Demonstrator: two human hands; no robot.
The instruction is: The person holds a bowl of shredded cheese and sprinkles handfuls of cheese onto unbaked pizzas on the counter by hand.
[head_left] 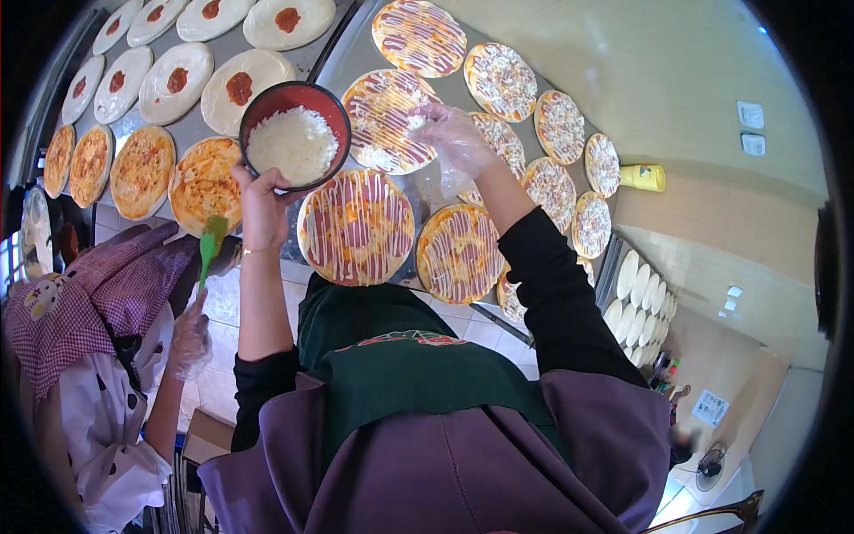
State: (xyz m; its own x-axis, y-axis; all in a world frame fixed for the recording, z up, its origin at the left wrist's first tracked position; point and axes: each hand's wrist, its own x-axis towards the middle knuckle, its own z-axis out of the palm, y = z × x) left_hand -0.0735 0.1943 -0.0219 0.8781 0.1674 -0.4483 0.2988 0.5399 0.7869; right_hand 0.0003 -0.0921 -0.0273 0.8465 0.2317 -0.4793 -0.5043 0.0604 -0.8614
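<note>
My left hand [265, 203] grips the edge of a bowl [343, 133], dark outside and reddish inside. White grated cheese [294, 142] fills part of it. In a clear plastic glove, my right hand [452, 135] is over the right side of a pizza [381, 107] striped with white sauce, its fingers drawn together around a bit of cheese. White shreds lie scattered on that pizza. Just below the bowl is another sauce-striped pizza [356, 230], and a similar pizza [459, 254] lies to its right, beneath my right forearm.
Several cheese-topped pizzas [560, 126] cover the table's right side. At left, a co-worker's gloved hand [189, 343] holds a green brush [210, 242] by a sauce-covered base [142, 173]. Bases with red sauce dabs [176, 82] lie beyond. A yellow bottle [642, 177] stands near the wall.
</note>
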